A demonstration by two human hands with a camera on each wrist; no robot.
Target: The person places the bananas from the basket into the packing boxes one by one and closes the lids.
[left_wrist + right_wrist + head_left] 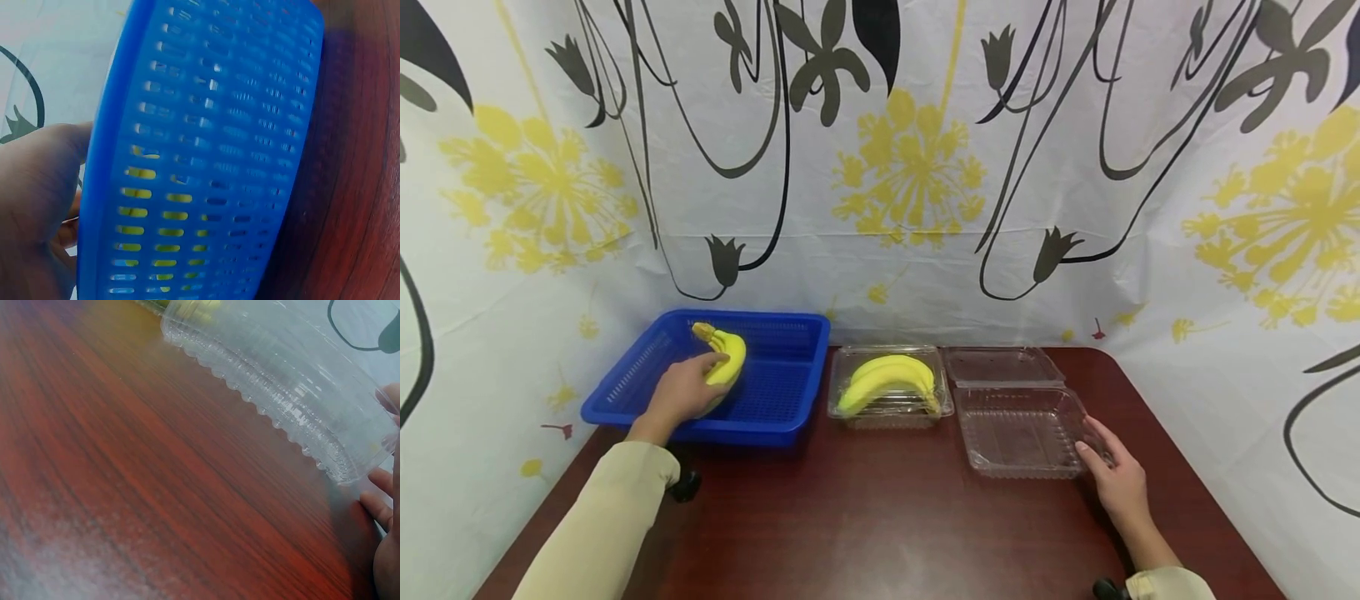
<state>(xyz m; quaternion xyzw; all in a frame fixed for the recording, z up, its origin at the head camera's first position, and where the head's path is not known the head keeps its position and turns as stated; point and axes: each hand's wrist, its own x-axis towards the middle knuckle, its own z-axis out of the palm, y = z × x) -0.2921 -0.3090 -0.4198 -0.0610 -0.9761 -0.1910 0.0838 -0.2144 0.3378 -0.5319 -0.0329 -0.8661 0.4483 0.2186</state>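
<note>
My left hand reaches over the front rim of the blue plastic basket and grips a bunch of yellow bananas, stem end pointing away. In the left wrist view, the basket wall hides most of the bananas; yellow shows through its slots. At the right, an open clear plastic clamshell container lies with its lid folded back. My right hand holds its right side, thumb over the rim and fingers outside. In the right wrist view, only part of that hand shows beside the container.
Between the basket and the open container stands a closed clear container with bananas inside. Everything sits on a dark red-brown wooden table. A white floral-patterned cloth hangs behind and at both sides.
</note>
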